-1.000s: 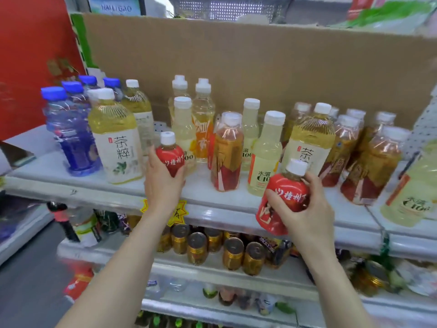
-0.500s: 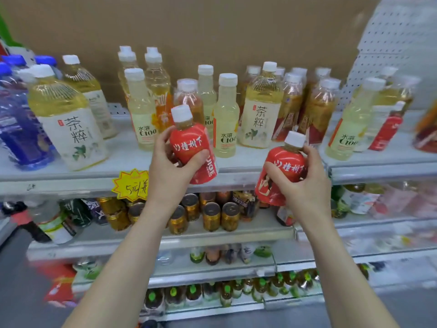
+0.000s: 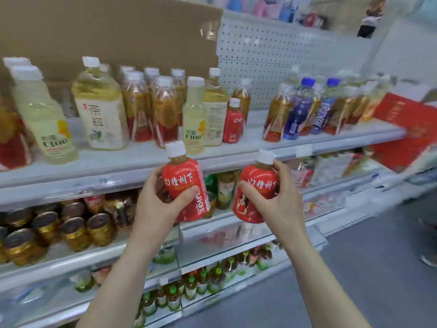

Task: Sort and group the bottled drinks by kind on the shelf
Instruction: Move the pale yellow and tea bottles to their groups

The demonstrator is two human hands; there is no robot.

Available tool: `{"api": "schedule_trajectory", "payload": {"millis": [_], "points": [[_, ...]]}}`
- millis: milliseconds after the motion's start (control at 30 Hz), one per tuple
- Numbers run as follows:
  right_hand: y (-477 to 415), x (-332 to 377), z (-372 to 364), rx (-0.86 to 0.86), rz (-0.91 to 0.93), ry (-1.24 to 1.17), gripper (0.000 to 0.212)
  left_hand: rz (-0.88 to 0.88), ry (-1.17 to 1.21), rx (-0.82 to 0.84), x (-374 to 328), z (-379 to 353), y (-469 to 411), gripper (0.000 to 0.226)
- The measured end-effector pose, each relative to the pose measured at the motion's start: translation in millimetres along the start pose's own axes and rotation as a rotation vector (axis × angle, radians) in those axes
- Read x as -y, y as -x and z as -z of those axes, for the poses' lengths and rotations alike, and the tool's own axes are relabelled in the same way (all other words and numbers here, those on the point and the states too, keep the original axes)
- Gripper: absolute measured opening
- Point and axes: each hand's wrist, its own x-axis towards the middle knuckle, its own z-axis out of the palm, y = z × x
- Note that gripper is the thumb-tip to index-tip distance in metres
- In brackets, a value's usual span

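Observation:
My left hand grips a red-labelled bottle with a white cap, held in front of the white shelf's edge. My right hand grips a second red bottle of the same kind. A third red bottle stands on the shelf just beyond them. To its left stand pale yellow C100 bottles, a large green tea bottle and amber tea bottles. Further right on the shelf is a mixed group of amber and blue bottles.
A cardboard sheet and white pegboard back the shelf. A red box leans at the shelf's right end. Lower shelves hold gold-lidded jars and small green-capped bottles. Grey aisle floor lies to the right.
The view has swung right along the shelf, bringing the blue and amber group and the red box into sight. Both hands still hold their red bottles and have moved right with me.

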Motion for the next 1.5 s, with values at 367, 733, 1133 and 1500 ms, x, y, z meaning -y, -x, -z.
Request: {"api": "schedule_trajectory", "payload": {"millis": [367,733,1133,1500], "points": [[-96.2,-70.2,55.8,-0.01,-0.031,0.006,0.062,-0.015,-0.068,0.045,19.3,-126.6,-58.3,0.063],[-235.3,-61.6,-1.7,0.168,0.164,-0.031,0.062,-0.099,-0.091,-0.118,6.1,-145.8,-123.2,0.068],[-288.6,-65.9,-50.5,0.443,0.361,0.05,0.073,-0.11,-0.169,-0.351,20.4,-168.6,-135.8,0.069],[-372.0,-33.4,-69.5,0.332,0.174,-0.047,0.061,-0.054,-0.202,-0.371,18.6,-180.6,-134.4,0.073]]}}
